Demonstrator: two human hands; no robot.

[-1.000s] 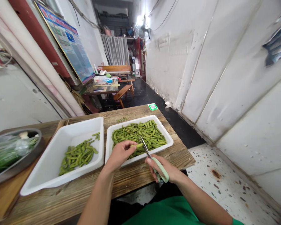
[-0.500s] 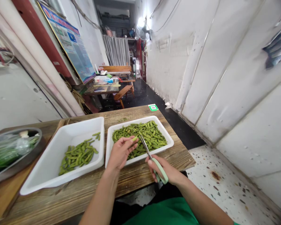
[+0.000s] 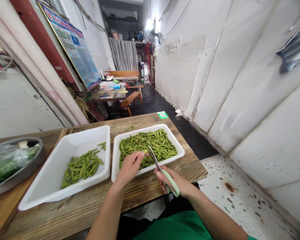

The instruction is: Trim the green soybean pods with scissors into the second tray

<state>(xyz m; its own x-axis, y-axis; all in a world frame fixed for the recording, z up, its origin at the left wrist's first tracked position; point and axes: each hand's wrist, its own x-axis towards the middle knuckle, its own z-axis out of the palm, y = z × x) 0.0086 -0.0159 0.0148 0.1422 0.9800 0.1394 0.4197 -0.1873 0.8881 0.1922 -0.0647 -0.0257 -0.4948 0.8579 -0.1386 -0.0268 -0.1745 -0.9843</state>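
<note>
Closed around a green edamame pod [image 3: 145, 151], my left hand [image 3: 130, 165] is over the front of the right-hand white tray [image 3: 182, 151]. That tray is filled with a layer of edamame pods [image 3: 162, 141]. My right hand [image 3: 172, 180] grips scissors [image 3: 170, 181] with pale green handles. Their metal blades point up and left, with the tips close to the pod in my left hand. To the left, a deeper white tray [image 3: 48, 170] holds a smaller heap of pods [image 3: 82, 166] toward its front right.
Both trays stand on a wooden table [image 3: 95, 203]. A metal basin [image 3: 37, 160] with bagged green vegetables [image 3: 7, 166] is at the far left. A green QR code card [image 3: 162, 115] lies at the back edge. White wall panels [image 3: 240, 83] run along the right.
My left fingers have curled in more around the pod, and its end now sits nearer the scissor tips. My right hand with the scissors has hardly moved. The view has shifted slightly.
</note>
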